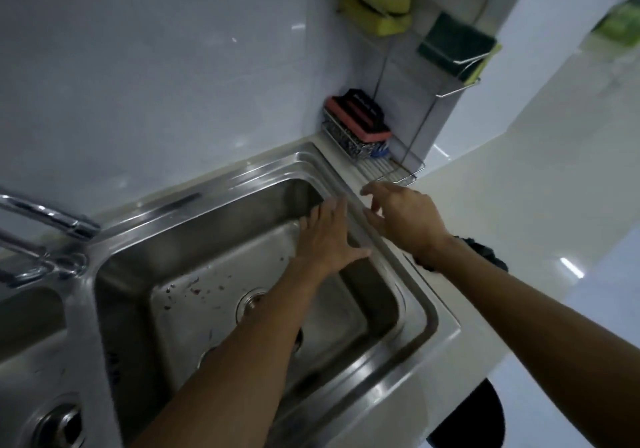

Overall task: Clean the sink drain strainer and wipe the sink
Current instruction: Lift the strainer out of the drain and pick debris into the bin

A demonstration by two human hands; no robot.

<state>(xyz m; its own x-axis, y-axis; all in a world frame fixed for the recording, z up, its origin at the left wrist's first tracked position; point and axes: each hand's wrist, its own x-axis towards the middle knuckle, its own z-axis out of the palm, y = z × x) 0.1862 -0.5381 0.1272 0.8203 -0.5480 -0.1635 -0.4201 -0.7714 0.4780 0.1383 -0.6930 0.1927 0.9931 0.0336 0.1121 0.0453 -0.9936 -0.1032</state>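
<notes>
As L hand (329,239) hangs fingers spread, empty, at far right corner of sink (221,184) and R hand (405,219) hovers loose, holding nothing, over desk (502,205) edge by rack (391,170), I judge prep step. Strainer (254,303) sits mid-basin, untouched, specks (197,290) nearby. Next: fwd reach for sponge (360,118).

1. Left hand (327,236), fingers spread, lies at the sink's (242,170) far right corner.
2. Right hand (405,219), fingers loosely bent, is over the surface (502,205) near a wire rack (398,173).
3. Drain strainer (251,303) sits in the speckled basin floor.
</notes>
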